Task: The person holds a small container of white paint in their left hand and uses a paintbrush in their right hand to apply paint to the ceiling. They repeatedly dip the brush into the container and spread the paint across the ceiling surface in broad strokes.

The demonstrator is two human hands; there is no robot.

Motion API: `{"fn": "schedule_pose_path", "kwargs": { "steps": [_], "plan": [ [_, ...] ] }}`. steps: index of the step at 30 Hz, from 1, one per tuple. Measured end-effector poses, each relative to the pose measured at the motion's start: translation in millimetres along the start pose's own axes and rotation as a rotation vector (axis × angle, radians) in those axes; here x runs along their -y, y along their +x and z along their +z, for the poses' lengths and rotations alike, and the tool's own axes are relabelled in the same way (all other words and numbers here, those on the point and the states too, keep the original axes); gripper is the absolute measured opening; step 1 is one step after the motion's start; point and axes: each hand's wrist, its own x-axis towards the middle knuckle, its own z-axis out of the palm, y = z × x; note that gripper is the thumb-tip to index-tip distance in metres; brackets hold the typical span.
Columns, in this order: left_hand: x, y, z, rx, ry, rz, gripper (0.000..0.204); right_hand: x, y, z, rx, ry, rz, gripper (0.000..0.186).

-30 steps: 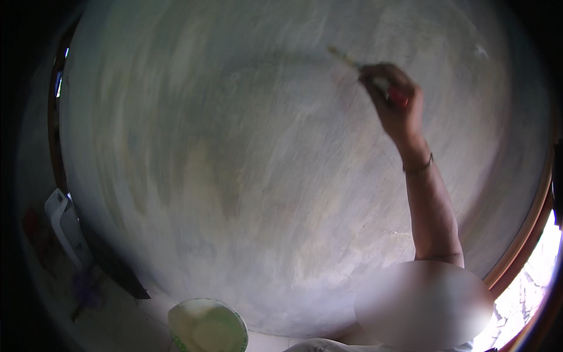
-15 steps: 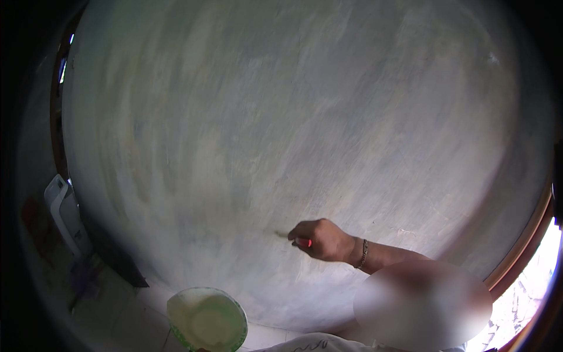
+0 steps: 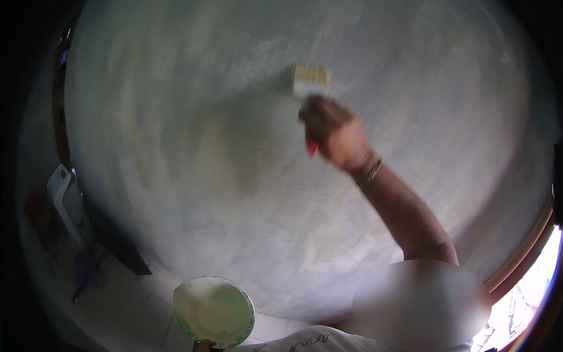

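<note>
Right grip point(image 3: 340, 134) closed on brush point(image 3: 312, 79); left grip point(image 3: 205, 345) holds bowl point(image 3: 185, 324) by rim. White object point(image 3: 58, 185) stands left; brown frame point(image 3: 521, 260), right. Wall point(image 3: 176, 146) streaked grey; floor point(image 3: 271, 324) tiled.

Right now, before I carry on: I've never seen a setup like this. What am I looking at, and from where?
There is no machine here, only a person's bare hands. The picture comes from a wide fisheye camera worn on the head, so straight edges look bent. The right hand holds a flat brush with a red handle end, bristles up, at a streaky grey wall. The left hand, barely in view at the bottom, holds the rim of a green-patterned bowl with something pale inside. Light floor tiles show beyond the bowl.
</note>
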Motion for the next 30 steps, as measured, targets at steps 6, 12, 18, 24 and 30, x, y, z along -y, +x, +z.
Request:
{"fn": "schedule_pose_path", "kwargs": {
  "steps": [6, 12, 18, 24, 30],
  "plan": [
    [15.4, 2.4, -13.0, 0.038, -0.020, -0.026, 0.067, 135.9, -97.4, 5.5, 0.700, 0.898, 0.261, 0.007],
    [30.9, -11.7, -21.1, 0.016, 0.418, 0.335, 0.022, 18.0, -20.9, 15.1, 0.492, 0.845, 0.412, 0.015],
    [-31.1, -57.6, 52.9, 0.054, 1.217, 0.777, 0.022, -128.6, 92.7, -33.9, -0.360, 0.093, 0.180, 0.014],
    [-15.3, -40.0, 39.9, 0.045, -0.045, 0.082, 0.053, -32.5, 54.6, 24.7, -0.019, 0.190, 0.041, 0.019],
    [42.0, -4.3, -16.3, 0.001, 0.651, 0.349, 0.012, 134.7, -61.6, 44.8, 0.755, 0.901, 0.049, 0.021]
  ]
}}
